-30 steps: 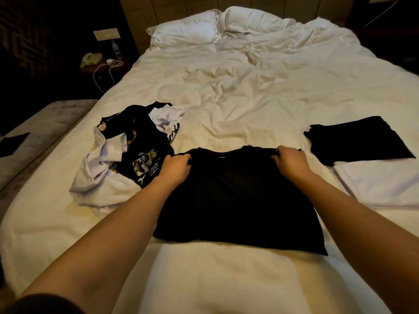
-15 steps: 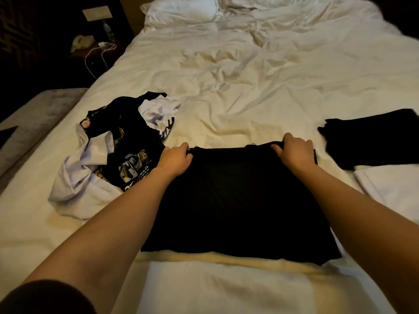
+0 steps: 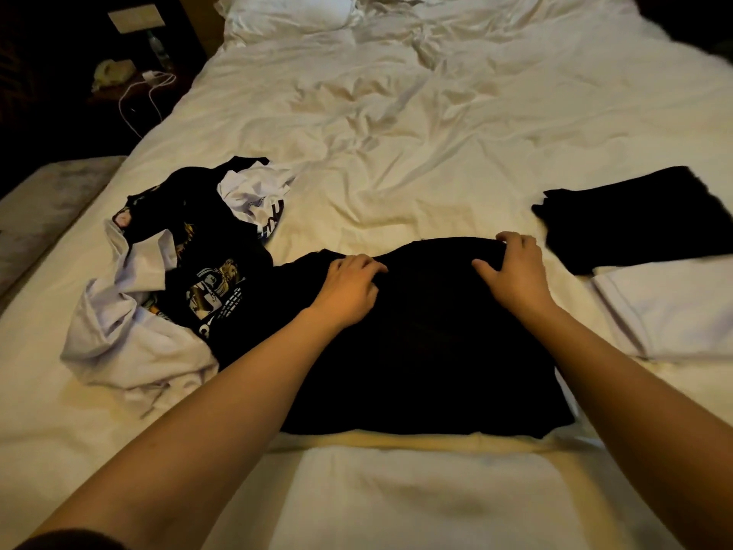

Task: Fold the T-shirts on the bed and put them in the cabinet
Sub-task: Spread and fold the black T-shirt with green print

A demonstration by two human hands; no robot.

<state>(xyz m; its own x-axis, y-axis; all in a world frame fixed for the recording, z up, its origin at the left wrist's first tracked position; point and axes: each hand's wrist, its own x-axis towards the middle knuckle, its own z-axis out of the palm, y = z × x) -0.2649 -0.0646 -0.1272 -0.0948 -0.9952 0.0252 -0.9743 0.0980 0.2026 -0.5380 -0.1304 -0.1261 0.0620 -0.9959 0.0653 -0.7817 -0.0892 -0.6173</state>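
A black T-shirt (image 3: 428, 351) lies partly folded on the white bed (image 3: 396, 133) in front of me. My left hand (image 3: 349, 287) rests on its far edge left of centre, fingers curled into the cloth. My right hand (image 3: 515, 271) grips the far edge on the right, fingers hooked over the raised fold and thumb spread. To the left lies a crumpled pile of black and white T-shirts (image 3: 178, 279). A folded black T-shirt (image 3: 634, 216) and a folded white T-shirt (image 3: 674, 307) lie to the right.
Rumpled white bedding fills the far half of the bed, with a pillow (image 3: 285, 9) at the head. A dark nightstand with a white cable (image 3: 139, 93) stands at the far left. A grey bench or rug (image 3: 47, 200) runs along the left side.
Both hands have slid inward along the black T-shirt's far edge, closer together, and the edge now bulges up between them. The view has tilted down.
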